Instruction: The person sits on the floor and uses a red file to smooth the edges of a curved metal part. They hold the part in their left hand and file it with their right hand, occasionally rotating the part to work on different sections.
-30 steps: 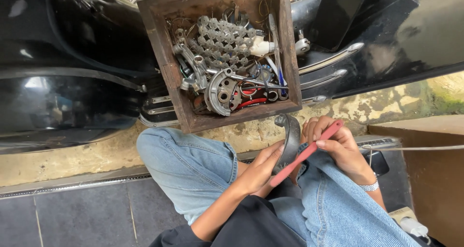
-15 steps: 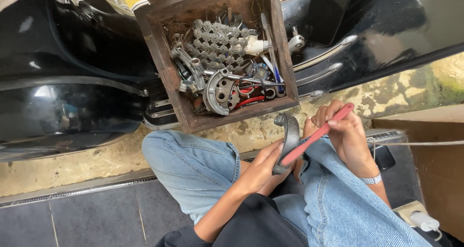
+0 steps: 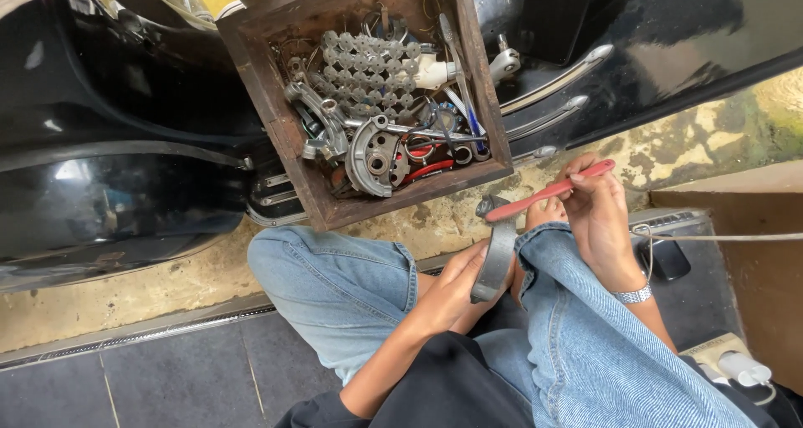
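setting: I look down on a worn, stained concrete strip (image 3: pixel 167 286) with dark floor tiles (image 3: pixel 125 386) below it; a metal drain channel (image 3: pixel 125 332) runs between the two; glossy black vehicle bodywork (image 3: pixel 109 202) fills the upper left and upper right
box: wooden box (image 3: pixel 276 102) of metal parts sits at top centre, tilted; inside are a sheet of sprocket-like pieces (image 3: pixel 368 68), a curved shoe-shaped part (image 3: pixel 372 156), wrenches and red-handled bits; crowded, no spare room inside
edges: box's lower rim lies just beside the knee in blue jeans (image 3: pixel 335 277); chrome trim strips (image 3: pixel 552 81) run right of the box, close to its wall
open room: bare concrete left of the knee, well apart from both hands; on the right a brown board (image 3: pixel 753 252) and a thin cable (image 3: pixel 728 237) hem things in
left hand: left hand (image 3: pixel 452 290) is wrapped shut around the lower end of a curved dark metal piece (image 3: pixel 495 256), between the thighs; fingers curled on it, thumb side hidden from me
right hand: right hand (image 3: pixel 598 215) pinches the far end of a red flat tool (image 3: pixel 548 192), fingertips closed on it; wrist wears a metal watch (image 3: pixel 634 294)
contact: red tool's near tip touches the top end of the curved piece, just below the box's corner
lower right: white plug and socket block (image 3: pixel 736 365) near the leg; a small black object (image 3: pixel 669 259) lies beside the right wrist
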